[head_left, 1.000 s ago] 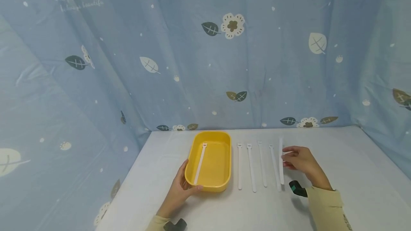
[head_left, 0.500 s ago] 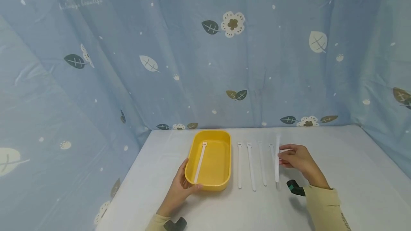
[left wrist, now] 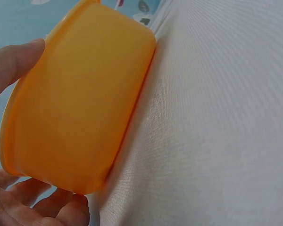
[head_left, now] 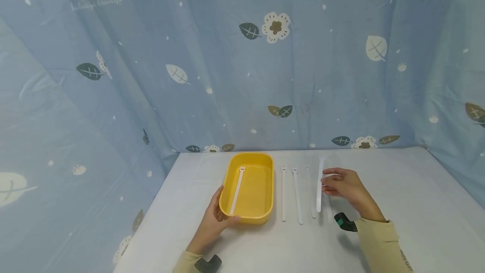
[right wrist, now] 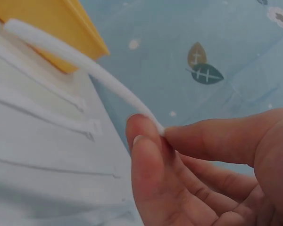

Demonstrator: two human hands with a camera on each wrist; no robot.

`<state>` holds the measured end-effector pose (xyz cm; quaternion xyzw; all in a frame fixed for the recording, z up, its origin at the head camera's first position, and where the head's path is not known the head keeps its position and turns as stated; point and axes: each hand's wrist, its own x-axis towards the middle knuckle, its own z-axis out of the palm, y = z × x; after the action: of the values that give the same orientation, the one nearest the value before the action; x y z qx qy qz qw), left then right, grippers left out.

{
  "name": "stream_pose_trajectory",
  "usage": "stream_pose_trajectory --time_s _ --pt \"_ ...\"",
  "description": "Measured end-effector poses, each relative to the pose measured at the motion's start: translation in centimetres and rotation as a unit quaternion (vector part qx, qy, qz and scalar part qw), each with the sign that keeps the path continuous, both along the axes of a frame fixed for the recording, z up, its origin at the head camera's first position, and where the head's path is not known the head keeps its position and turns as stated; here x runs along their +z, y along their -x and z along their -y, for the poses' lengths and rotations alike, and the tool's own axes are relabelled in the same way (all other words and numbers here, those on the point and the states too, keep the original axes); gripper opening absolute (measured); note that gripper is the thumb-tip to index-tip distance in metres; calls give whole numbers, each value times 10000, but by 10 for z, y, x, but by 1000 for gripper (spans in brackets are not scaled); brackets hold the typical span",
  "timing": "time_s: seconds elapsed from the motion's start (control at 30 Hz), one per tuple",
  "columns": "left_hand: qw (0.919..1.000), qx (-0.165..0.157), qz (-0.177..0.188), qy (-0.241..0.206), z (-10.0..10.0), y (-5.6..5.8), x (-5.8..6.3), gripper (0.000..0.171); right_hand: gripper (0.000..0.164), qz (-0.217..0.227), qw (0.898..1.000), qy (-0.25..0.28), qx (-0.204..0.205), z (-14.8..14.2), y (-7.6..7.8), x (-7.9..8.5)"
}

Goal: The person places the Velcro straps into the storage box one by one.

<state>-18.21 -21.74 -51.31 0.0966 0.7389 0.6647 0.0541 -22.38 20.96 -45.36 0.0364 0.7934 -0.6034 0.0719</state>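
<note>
In the head view my left hand [head_left: 212,222] grips the near left corner of a yellow tray [head_left: 270,188], thumb at the rim and fingers around the side. The left wrist view shows the same tray [left wrist: 80,99] from outside, its base against the white cloth. One white cable strap [head_left: 237,191] with a slotted head lies lengthwise inside it. My right hand [head_left: 346,186] pinches another white cable strap [head_left: 320,188] between thumb and fingers, raised over the table. Its free end points toward the tray in the right wrist view, where the held strap [right wrist: 80,59] bends slightly.
Between the tray and my right hand, several more white straps lie in a row, among them one strap [head_left: 283,195] beside the tray and another strap [head_left: 298,197]. A white cloth covers the table [head_left: 273,247]. A blue patterned curtain [head_left: 227,54] hangs behind and at the sides.
My right hand has moved left with the held strap, which now passes over the strap lying nearest to it. The left hand and the tray have stayed in place.
</note>
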Motion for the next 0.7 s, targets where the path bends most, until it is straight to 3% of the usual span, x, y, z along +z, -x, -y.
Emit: stream_pose_trajectory --time_s 0.33,0.7 --pt "9997 114 -1 214 -1 0 2 106 52 -161 9991 372 139 14 2 15" --pt "9998 61 -17 168 0 0 0 107 50 -277 9986 374 263 33 9 28"
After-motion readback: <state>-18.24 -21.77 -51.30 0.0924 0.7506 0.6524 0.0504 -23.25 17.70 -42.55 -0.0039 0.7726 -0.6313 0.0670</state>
